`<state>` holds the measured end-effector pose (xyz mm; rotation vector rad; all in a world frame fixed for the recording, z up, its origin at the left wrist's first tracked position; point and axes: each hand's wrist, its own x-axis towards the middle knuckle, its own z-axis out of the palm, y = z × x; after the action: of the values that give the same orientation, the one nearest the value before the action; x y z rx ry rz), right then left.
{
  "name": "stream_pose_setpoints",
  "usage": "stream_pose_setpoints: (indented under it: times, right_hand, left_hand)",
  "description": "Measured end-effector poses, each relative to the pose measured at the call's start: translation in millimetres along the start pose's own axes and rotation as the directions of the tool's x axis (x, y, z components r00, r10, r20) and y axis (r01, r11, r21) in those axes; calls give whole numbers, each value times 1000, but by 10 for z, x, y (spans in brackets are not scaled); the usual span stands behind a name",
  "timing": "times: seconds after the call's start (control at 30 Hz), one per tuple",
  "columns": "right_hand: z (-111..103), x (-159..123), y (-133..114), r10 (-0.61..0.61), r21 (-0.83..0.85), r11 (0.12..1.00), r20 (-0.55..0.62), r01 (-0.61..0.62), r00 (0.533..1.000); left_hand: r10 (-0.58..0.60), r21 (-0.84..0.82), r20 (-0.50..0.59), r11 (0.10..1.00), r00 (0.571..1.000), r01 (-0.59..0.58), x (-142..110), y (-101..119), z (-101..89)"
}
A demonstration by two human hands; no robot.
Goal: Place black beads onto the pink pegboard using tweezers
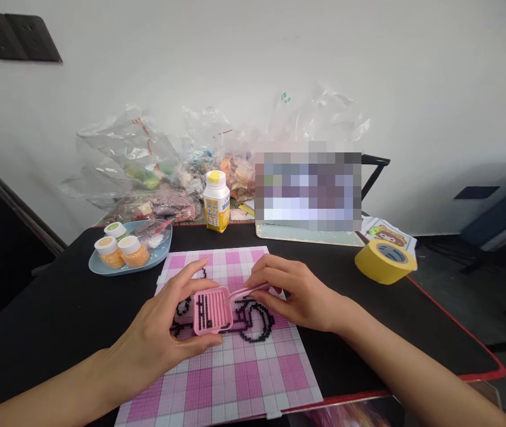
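A small pink ribbed bead tray [213, 311] with a handle is held above the pegboard, with black beads lined up in its grooves at the left and a few along its bottom edge. My left hand [159, 320] grips the tray's left side, thumb below and fingers above. The fingers of my right hand [292, 292] are closed around the handle. Beneath both hands lies a pink-and-white checked pegboard [253, 385], on which black beads form a curved outline [256, 323]. The tray and my hands hide part of that outline.
Left of the board, a blue plate [164, 252] carries several small bead jars [134, 251] and a plastic bag. Behind stand a white-and-yellow bottle [216, 201], bulging clear bags [133, 160] and a blurred screen [308, 190]. A yellow tape roll [385, 261] sits at right.
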<state>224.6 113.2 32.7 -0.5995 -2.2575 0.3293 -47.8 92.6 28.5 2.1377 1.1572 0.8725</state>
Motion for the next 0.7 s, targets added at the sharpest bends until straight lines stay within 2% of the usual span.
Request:
stream_pose_setpoints:
  times: [0.27, 0.7]
  right_hand:
    - [68, 34, -82, -31, 34, 999, 80, 28, 996]
    - [102, 23, -75, -16, 13, 1000, 105, 14, 994]
  left_hand:
    - [11, 33, 1, 999, 1000, -11, 6, -8, -1]
    - [-15, -26, 7, 1000, 1000, 15, 5, 1, 3]
